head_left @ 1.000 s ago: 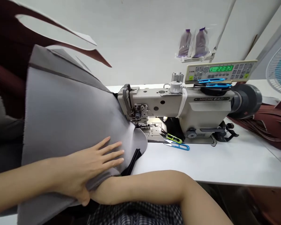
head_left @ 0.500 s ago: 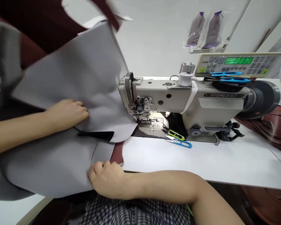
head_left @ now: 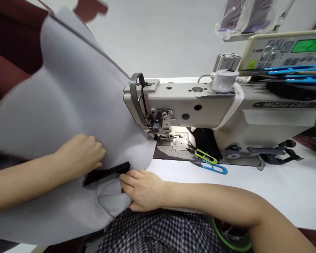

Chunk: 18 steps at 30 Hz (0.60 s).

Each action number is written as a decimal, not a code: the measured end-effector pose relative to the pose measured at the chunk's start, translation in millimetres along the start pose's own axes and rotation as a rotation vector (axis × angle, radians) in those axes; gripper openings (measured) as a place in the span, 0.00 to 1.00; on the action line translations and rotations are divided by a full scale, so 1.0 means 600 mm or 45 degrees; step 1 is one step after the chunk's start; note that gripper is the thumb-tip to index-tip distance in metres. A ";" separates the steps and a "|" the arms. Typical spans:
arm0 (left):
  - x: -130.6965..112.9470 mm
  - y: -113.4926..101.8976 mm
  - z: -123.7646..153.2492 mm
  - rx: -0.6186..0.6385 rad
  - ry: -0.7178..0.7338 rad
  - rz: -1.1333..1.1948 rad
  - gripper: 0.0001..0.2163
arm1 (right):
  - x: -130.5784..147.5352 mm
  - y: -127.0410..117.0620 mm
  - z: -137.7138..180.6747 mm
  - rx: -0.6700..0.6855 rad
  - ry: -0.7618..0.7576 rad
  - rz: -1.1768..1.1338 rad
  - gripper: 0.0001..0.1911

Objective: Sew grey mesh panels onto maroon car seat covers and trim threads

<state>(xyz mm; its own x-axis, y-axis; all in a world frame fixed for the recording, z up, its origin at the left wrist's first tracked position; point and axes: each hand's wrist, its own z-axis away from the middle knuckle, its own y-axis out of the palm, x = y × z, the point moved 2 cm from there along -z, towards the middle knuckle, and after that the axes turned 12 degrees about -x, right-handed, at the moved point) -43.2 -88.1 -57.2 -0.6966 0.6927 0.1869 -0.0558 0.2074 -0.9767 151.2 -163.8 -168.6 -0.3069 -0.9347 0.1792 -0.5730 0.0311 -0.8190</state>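
A large grey fabric panel (head_left: 76, 98) hangs from the upper left down to the needle area of a beige sewing machine (head_left: 189, 102). My left hand (head_left: 81, 154) is closed, its fingers curled on the grey fabric just above a black strip (head_left: 106, 173) that lies along the panel's lower fold. My right hand (head_left: 142, 188) grips the lower edge of the grey fabric by the table's front edge, its fingertips touching the end of the black strip. The panel's rounded tip lies beside the presser foot (head_left: 158, 135).
Green thread snips (head_left: 204, 156) and blue thread snips (head_left: 213, 168) lie on the white table (head_left: 265, 189) in front of the machine. A control panel (head_left: 287, 52) with a green display and blue scissors (head_left: 292, 72) sit on top. Dark red material (head_left: 7, 45) hangs at far left.
The view moved closer to the machine. My right hand shifted up and right along the fabric edge to the black strip. The grey panel swung up, and my left hand stayed curled on it.
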 end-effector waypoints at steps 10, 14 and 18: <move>-0.068 0.036 -0.005 0.436 -0.231 0.783 0.32 | 0.030 -0.001 -0.007 0.116 -0.134 -0.006 0.11; -0.060 0.044 -0.027 0.435 -0.007 0.375 0.32 | 0.027 -0.036 0.024 0.099 -0.166 -0.089 0.15; -0.118 0.047 -0.046 0.262 0.321 0.022 0.25 | 0.009 -0.042 0.046 0.088 -0.156 -0.140 0.20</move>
<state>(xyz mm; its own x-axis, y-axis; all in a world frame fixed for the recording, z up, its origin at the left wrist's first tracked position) 24.4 -112.3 -94.8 -0.5012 0.8494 0.1651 -0.2067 0.0677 -0.9761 184.8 -179.5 -161.8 -0.1476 -0.9674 0.2056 -0.5433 -0.0944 -0.8342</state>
